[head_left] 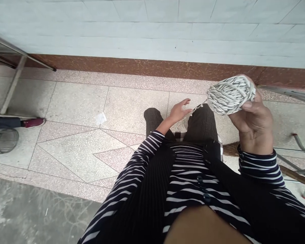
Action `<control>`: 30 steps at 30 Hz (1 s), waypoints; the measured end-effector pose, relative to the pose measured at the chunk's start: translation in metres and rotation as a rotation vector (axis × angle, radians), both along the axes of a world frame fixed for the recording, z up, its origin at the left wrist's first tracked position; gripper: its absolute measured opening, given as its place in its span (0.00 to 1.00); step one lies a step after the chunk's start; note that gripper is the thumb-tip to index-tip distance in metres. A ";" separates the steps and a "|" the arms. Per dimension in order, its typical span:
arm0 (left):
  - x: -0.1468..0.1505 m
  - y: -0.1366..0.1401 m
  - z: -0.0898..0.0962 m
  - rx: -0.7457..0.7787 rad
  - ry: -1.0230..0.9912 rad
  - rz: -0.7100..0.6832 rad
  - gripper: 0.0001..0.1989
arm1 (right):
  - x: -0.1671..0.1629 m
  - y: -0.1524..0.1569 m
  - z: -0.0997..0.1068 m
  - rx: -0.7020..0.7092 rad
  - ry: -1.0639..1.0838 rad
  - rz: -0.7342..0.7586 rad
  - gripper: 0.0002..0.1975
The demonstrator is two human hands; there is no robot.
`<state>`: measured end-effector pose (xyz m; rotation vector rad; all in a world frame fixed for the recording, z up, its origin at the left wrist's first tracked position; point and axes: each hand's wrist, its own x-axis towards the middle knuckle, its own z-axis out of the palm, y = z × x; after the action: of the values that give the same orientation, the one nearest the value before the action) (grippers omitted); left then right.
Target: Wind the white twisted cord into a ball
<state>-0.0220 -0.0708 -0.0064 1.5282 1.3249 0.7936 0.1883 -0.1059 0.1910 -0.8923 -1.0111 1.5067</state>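
Observation:
A ball of white and grey yarn (231,95) is held up at the right, above and beyond my right knee. My right hand (255,117) is closed around its near right side, the thumb pressed on the front; the fingers behind it are mostly hidden. From the ball's left side a crinkled strand (198,107) runs down toward my lap. My left hand (179,111) hovers over my knees near that strand, thumb and fingers apart. Some loose, pale yarn (180,124) shows between my legs, partly hidden by the left hand and wrist.
A tiled wall (152,32) stands in front. On the floor lies a white scrap of paper (101,118). At the left are a metal frame (14,81), a person's maroon shoe (33,122) and a wire basket (5,140). A broom (231,149) and metal legs (298,142) are at the right.

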 end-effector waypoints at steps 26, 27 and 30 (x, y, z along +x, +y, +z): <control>-0.093 0.023 0.013 -0.003 0.604 0.011 0.10 | 0.012 0.000 0.041 0.001 0.100 -0.123 0.49; -0.098 0.035 0.016 -0.007 0.583 0.025 0.11 | 0.013 0.000 0.043 0.022 0.112 -0.119 0.48; -0.120 0.075 0.035 0.023 0.545 0.100 0.14 | 0.019 0.003 0.046 0.035 0.192 -0.142 0.44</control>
<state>-0.1421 0.0038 0.0291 1.7814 1.8007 0.4626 0.2072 -0.1029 0.2375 -0.7629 -0.8155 1.4210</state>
